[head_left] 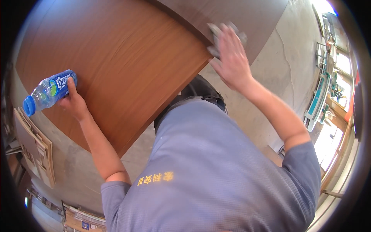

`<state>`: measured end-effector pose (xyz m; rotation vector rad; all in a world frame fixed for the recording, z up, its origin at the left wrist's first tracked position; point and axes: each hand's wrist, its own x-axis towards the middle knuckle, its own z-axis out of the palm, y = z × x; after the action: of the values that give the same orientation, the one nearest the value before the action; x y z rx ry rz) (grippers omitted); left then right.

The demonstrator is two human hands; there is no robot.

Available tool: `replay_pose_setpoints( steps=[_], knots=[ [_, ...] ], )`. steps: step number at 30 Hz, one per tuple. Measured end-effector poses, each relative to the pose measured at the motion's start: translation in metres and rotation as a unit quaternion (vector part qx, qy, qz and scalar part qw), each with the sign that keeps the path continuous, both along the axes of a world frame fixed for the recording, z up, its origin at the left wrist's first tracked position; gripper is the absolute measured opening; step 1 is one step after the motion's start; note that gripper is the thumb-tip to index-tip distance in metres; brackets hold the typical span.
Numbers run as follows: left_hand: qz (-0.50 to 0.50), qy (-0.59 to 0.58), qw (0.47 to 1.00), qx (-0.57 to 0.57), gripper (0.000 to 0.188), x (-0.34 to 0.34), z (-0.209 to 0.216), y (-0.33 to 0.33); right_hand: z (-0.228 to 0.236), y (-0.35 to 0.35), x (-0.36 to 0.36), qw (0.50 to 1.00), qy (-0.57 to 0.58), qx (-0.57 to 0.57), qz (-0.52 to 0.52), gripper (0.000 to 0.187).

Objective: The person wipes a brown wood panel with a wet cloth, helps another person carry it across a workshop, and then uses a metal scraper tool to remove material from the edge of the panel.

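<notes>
My left hand (73,101) is wrapped round a clear plastic bottle (40,95) with a blue cap and a blue label. The bottle is tilted, its cap toward the lower left, over the left edge of a brown wood-grain panel (116,65). Near the panel's right corner, my right hand (234,63) has its fingers extended over a crumpled greyish rag (214,40). Bits of the rag stick out on both sides of the fingers, and most of it is hidden beneath them. Motion smears this hand and the rag a little.
A darker grey-brown board (247,23) lies beyond the wooden panel. Flat boards (36,149) lean together at the lower left. Concrete floor (278,73) shows to the right, with a thin line across it. Teal-and-white equipment (319,98) stands by the windows at the far right.
</notes>
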<state>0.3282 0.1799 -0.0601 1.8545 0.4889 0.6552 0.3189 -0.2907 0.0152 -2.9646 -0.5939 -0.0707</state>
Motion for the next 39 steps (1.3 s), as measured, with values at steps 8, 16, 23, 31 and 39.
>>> replay_pose_setpoints(
  steps=[8, 16, 23, 31, 39],
  knots=[
    [0.0, -0.027, 1.0, 0.012, 0.064, 0.002, -0.009, 0.0, -0.032, 0.074, 0.124, 0.994, -0.087, -0.061, 0.017, 0.071],
    [-0.018, -0.006, 1.0, 0.006, 0.064, 0.001, -0.004, -0.001, 0.001, -0.039, -0.052, 0.994, 0.02, -0.06, -0.087, 0.073],
    [0.002, 0.004, 1.0, 0.025, 0.063, 0.004, 0.003, -0.001, -0.005, 0.001, 0.005, 0.999, 0.004, -0.042, -0.021, 0.079],
    [-0.074, -0.017, 0.994, -0.085, 0.063, -0.001, -0.006, 0.0, 0.01, 0.021, 0.024, 0.991, 0.097, -0.091, 0.026, 0.092],
    [-0.034, -0.021, 0.997, -0.064, 0.064, -0.007, 0.004, 0.0, -0.026, 0.213, 0.274, 0.972, -0.057, -0.023, 0.229, 0.086]
  ],
)
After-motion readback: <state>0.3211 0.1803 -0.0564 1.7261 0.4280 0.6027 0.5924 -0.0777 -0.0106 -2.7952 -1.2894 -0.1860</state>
